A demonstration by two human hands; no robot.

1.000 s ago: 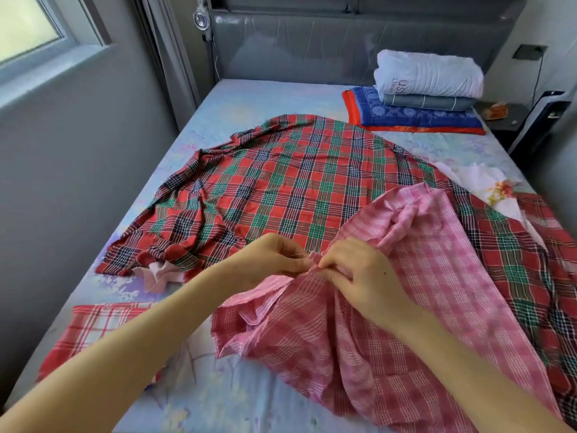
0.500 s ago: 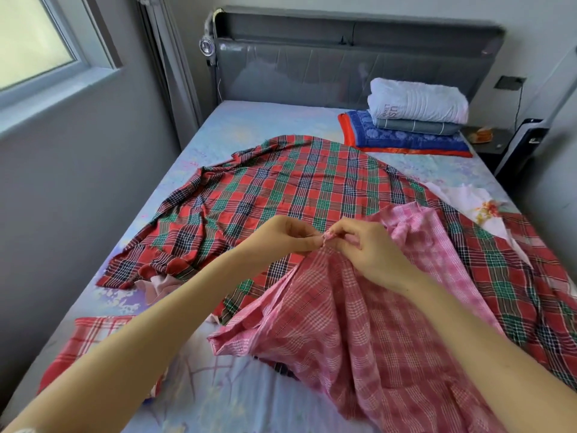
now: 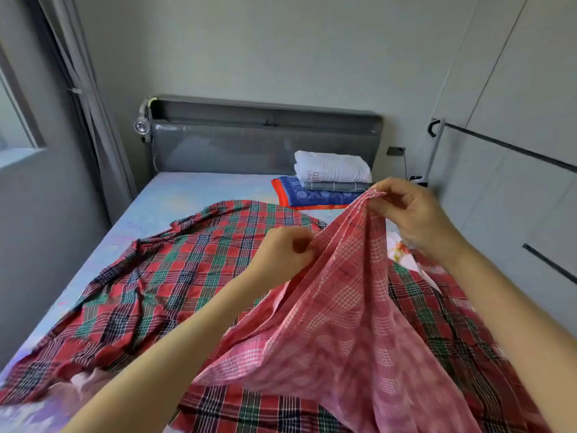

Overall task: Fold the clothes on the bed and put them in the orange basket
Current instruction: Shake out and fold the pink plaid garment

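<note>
Pink checked cloth [image 3: 343,323], lifted by one edge above the near right part of the bed [image 3: 187,195]; its lower folds hang down and trail over the red and green plaid cloth [image 3: 175,276]. The right hand [image 3: 412,214] pinches the top hem between thumb and curled fingers at the cloth's highest point. The left hand [image 3: 281,257], lower and to the left, pinches the same hem further along, fingers curled round the fabric. The hem runs taut between the two hands.

The plaid cloth lies spread and rumpled across most of the mattress, its left edge near the bed's left side. A strip of bare sheet shows between it and the headboard [image 3: 249,142]. A folded stack [image 3: 331,179] sits at the far right corner. A flowered white cloth [image 3: 399,248] shows just below the right hand. A grey wall [image 3: 31,245] lies close along the bed's left side, and cupboard doors [image 3: 515,182] close on the right.

Half a second earlier both hands met at one spot low over the bed; the right hand has since risen up and to the right, and the hands are now apart.
</note>
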